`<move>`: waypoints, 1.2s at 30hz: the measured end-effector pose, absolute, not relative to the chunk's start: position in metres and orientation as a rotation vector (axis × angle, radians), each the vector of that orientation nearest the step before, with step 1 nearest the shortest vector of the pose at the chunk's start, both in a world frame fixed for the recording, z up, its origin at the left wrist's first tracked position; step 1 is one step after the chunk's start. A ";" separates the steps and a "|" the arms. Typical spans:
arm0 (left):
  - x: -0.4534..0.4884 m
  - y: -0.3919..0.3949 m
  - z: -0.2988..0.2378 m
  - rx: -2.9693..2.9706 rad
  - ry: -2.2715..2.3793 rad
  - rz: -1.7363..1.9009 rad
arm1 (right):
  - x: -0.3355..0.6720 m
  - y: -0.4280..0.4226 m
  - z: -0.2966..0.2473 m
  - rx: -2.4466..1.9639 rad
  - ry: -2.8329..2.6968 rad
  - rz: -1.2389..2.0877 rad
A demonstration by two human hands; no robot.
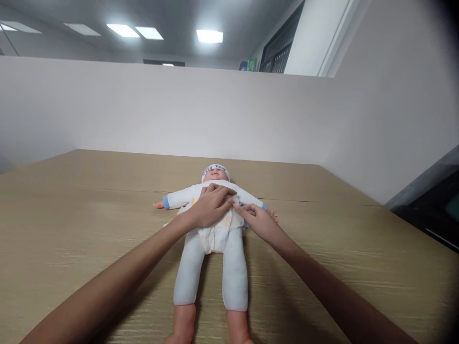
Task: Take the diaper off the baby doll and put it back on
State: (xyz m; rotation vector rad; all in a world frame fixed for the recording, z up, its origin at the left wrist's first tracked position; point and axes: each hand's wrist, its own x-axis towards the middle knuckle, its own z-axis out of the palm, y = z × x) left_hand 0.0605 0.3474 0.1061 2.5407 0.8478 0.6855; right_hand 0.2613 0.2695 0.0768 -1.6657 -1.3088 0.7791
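Observation:
A baby doll (234, 277) in a white suit lies on its back, feet toward me and arms spread. Its white cap has blue lettering. Around its hips is a white diaper (214, 239) with pale yellow markings, its side parts loosely spread out. My left hand (212, 205) lies across the diaper's front at the waist, fingers bent and thumb near the index finger, gripping the upper edge. On the right side of the waist, my right hand (258, 220) pinches the diaper's edge between thumb and fingers. The hands partly cover the doll's belly.
The doll rests on a wide wooden table (107, 205) with a seam running across it. A pale partition wall (161, 110) stands behind the table and continues on the right. A dark object (433, 205) is at the right edge.

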 end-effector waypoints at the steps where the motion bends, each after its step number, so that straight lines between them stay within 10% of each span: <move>1: 0.060 0.348 0.106 2.539 0.850 0.692 | 0.261 0.277 0.077 -1.632 -1.239 0.869; 10: 0.060 0.351 0.100 2.527 0.852 0.732 | 0.279 0.284 0.091 -1.373 -1.218 0.943; 25: 0.061 0.345 0.099 2.706 0.844 0.722 | 0.316 0.245 0.030 -1.839 -1.690 0.082; 36: 0.067 0.342 0.097 2.752 0.881 0.718 | 0.321 0.250 0.049 -1.761 -1.577 0.523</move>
